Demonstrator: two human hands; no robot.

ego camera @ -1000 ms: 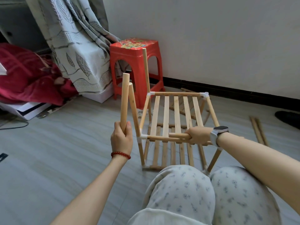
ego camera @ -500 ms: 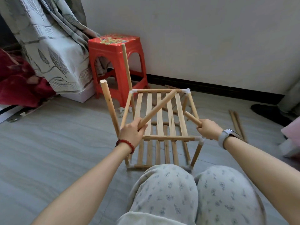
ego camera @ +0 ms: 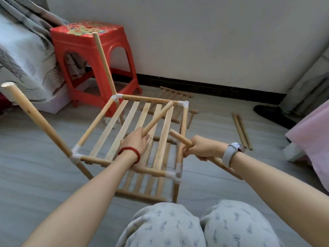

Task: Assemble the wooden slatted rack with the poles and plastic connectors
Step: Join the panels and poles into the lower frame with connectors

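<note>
Rack point(ego camera: 135, 122) stands on the floor point(ego camera: 35, 175) in front of my knees, upper slatted shelf level, lower shelf under it; white plastic connectors point(ego camera: 75, 157) at the four upper corners. Two upright poles rise above the left corners: near pole point(ego camera: 35, 120) leaning left, far pole point(ego camera: 104, 63) in front of the red stool point(ego camera: 89, 50). My left hand point(ego camera: 136, 141), red bead bracelet at the wrist, fingers clenched round a loose pole point(ego camera: 157, 118) that slants over the slats toward the far right connector point(ego camera: 184, 103). My right hand point(ego camera: 203, 147), watch on the wrist, fingers grasping a second pole point(ego camera: 179, 138) just beside the rack's right rail. Spare poles point(ego camera: 242, 131) lie on the floor to the right; a slatted panel point(ego camera: 174, 94) near the wall.
</note>
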